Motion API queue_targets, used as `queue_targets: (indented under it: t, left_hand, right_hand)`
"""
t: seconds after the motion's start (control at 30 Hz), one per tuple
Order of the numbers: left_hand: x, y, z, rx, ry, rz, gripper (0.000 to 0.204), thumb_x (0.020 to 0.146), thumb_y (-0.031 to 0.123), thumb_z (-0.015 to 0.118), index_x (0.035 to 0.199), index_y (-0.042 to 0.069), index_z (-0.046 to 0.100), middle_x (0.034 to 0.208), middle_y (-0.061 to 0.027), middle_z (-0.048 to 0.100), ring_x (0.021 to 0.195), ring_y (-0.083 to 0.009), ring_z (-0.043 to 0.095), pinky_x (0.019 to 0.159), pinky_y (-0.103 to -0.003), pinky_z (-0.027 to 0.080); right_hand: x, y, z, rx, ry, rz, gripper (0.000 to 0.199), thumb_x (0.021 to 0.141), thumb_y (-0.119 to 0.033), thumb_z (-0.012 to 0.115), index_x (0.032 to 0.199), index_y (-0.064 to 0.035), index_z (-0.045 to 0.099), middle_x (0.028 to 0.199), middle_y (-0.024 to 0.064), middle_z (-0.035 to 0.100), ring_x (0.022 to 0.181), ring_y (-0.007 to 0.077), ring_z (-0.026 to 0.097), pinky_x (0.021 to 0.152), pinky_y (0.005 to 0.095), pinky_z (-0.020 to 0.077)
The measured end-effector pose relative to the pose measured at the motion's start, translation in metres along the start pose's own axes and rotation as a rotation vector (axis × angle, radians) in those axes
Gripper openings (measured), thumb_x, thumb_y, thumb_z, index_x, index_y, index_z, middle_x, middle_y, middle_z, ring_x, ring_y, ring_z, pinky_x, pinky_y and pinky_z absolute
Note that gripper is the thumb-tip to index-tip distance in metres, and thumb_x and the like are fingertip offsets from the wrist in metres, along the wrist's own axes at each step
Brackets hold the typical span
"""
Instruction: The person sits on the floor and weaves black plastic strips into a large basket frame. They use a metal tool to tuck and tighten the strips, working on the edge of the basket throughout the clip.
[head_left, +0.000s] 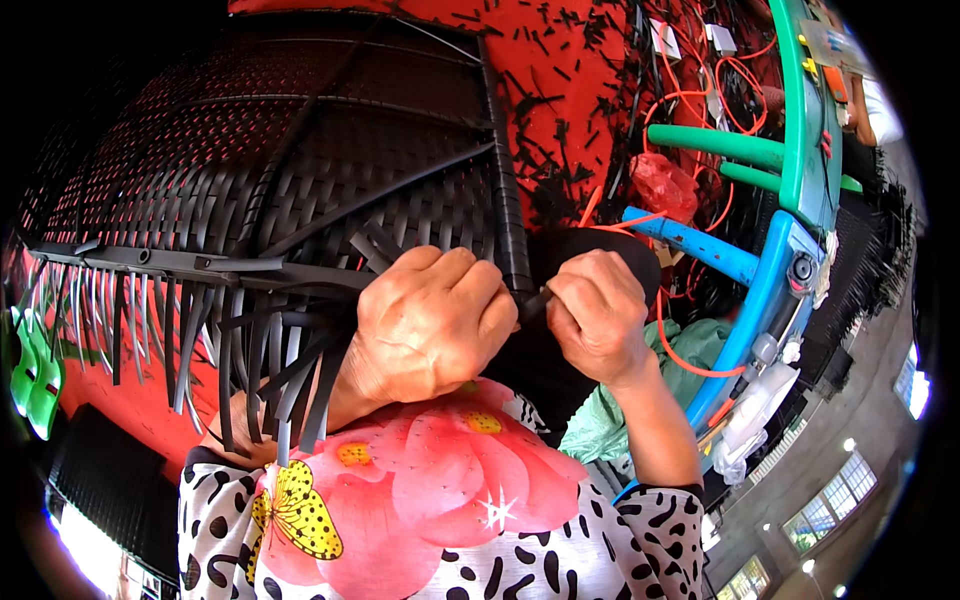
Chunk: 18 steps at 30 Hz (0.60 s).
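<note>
A large black panel (190, 160), woven from flat strips over a frame, stretches away from me. Cut strip ends (185, 330) hang loose in a fringe along its near frame bar (140, 258). My left hand (430, 320) is a closed fist at the panel's near right corner, with black strips (375, 245) poking out above it. Just right of that corner, my right hand (600, 315) pinches a dark strip (537, 304) between thumb and bent fingers. This strip runs toward the left fist, and its far end is hidden there.
Black scraps litter the red ground (550, 70). An orange hose (690, 95) loops at the right, near a red plastic bag (665, 188). Green (730, 147) and blue (700, 245) tubular legs stand there, with a crumpled green sheet (600, 420) below. Green slatted plastic (35, 375) lies far left.
</note>
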<state>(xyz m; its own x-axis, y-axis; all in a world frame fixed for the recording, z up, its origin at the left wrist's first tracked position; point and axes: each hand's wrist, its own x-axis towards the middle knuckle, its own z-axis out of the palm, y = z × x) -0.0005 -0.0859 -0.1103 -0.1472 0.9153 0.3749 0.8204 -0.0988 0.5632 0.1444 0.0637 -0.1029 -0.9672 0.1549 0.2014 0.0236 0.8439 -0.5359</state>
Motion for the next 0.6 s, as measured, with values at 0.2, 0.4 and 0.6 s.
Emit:
queue_targets:
  t: [0.2, 0.4, 0.6]
  left_hand:
    - [0.003, 0.004, 0.0, 0.014, -0.015, -0.003, 0.024, 0.059, 0.022, 0.071, 0.068, 0.008, 0.053, 0.066, -0.0045, 0.047, 0.06, -0.0215, 0.052, 0.054, -0.034, 0.04]
    - [0.009, 0.002, 0.013, 0.092, 0.029, 0.046, 0.019, 0.07, 0.015, 0.07, 0.07, 0.008, 0.052, 0.065, -0.0075, 0.047, 0.06, -0.0278, 0.051, 0.054, -0.039, 0.041]
    - [0.013, -0.014, 0.012, 0.051, -0.039, 0.043, 0.023, 0.071, 0.012, 0.072, 0.07, 0.004, 0.051, 0.066, -0.0115, 0.05, 0.06, -0.0325, 0.052, 0.054, -0.04, 0.041]
  right_hand:
    - [0.0, -0.011, -0.001, -0.071, 0.332, -0.05, 0.026, 0.06, 0.001, 0.067, 0.084, -0.0019, 0.058, 0.08, 0.0086, 0.055, 0.07, 0.0272, 0.057, 0.063, 0.0356, 0.0446]
    - [0.012, -0.02, 0.003, -0.069, 0.464, -0.187, 0.021, 0.072, -0.006, 0.065, 0.092, -0.0069, 0.06, 0.09, 0.0072, 0.056, 0.075, 0.0232, 0.058, 0.066, 0.0358, 0.0471]
    - [-0.072, -0.015, -0.026, -0.194, 0.66, 0.191, 0.035, 0.07, -0.003, 0.072, 0.102, -0.0053, 0.058, 0.093, 0.0113, 0.059, 0.083, 0.0295, 0.061, 0.071, 0.0378, 0.0509]
